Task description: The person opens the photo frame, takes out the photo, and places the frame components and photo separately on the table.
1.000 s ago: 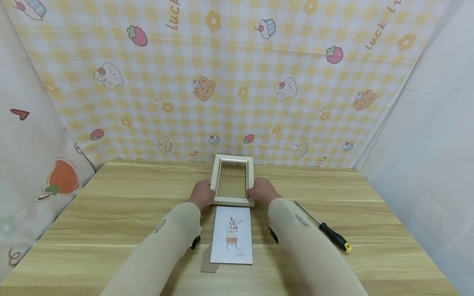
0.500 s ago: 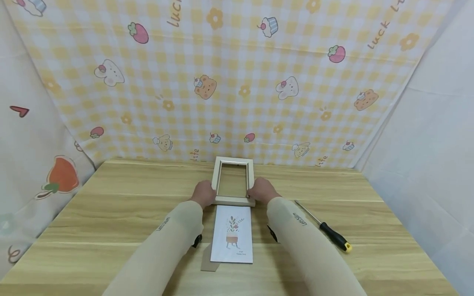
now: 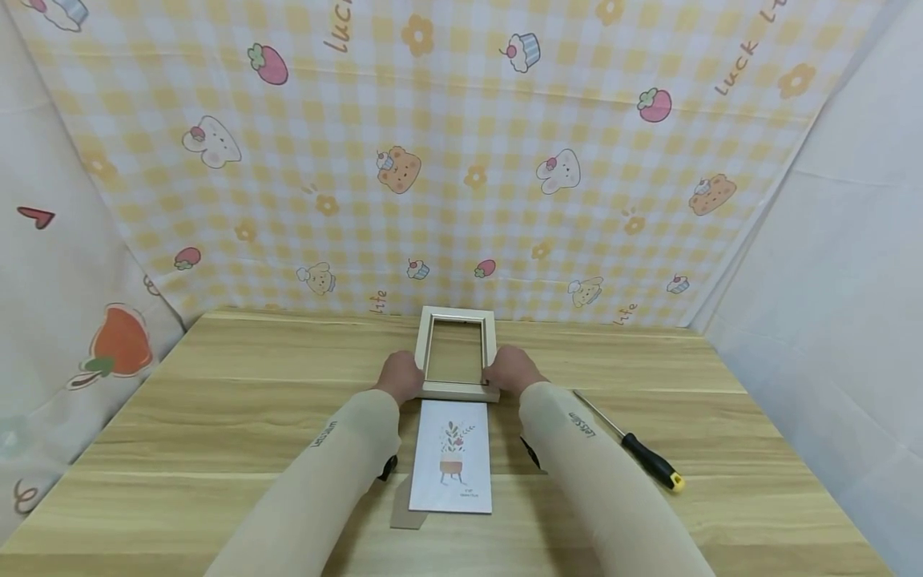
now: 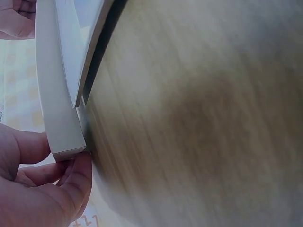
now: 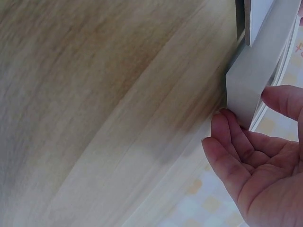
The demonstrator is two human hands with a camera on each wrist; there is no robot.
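Observation:
A cream picture frame (image 3: 458, 392) lies near the back of the table, wood grain showing through its opening. My left hand (image 3: 400, 376) grips its near left corner, the thumb on top and fingers curled at the side in the left wrist view. On the opposite side my right hand (image 3: 513, 369) holds the near right corner between thumb and fingers (image 5: 227, 135). Just in front of the frame lies a white card (image 3: 433, 449) printed with a potted plant. A grey-brown piece of board (image 3: 408, 517) sticks out from under the card's near left corner.
To the right of my right forearm lies a screwdriver (image 3: 649, 461) with a black and yellow handle. The wood-grain table (image 3: 274, 401) ends at a checked cloth backdrop (image 3: 461, 224). White cloth walls (image 3: 829, 280) stand at both sides.
The frame has shifted slightly to the right with both hands still gripping it, and its far edge appears a little lower. The card and screwdriver stay in place.

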